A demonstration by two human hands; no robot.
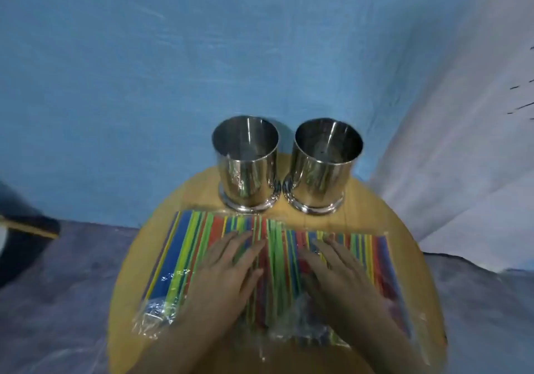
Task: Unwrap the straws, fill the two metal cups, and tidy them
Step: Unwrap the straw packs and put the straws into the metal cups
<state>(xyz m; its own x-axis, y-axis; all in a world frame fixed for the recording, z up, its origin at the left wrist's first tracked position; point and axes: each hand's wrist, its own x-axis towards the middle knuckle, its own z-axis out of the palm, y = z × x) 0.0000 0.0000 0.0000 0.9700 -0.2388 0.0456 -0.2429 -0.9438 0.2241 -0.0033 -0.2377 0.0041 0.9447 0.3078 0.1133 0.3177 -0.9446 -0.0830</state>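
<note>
Two hands flat on the wrapped straws (185, 261), left hand (231, 269) and right hand (335, 272), fingers spread, neither grip closed on anything. Straws lie across the round counter (130, 287), clear wrap bunched at the near edge. Best move: pinch that loose wrap and tear, not press. Behind, just beyond the straws, left metal cup (248, 165) and right metal cup (323, 168) stand upright, empty

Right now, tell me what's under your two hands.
Left hand and right hand lie flat on coloured straws in clear plastic wrap. The straws beneath the palms are hidden.
</note>
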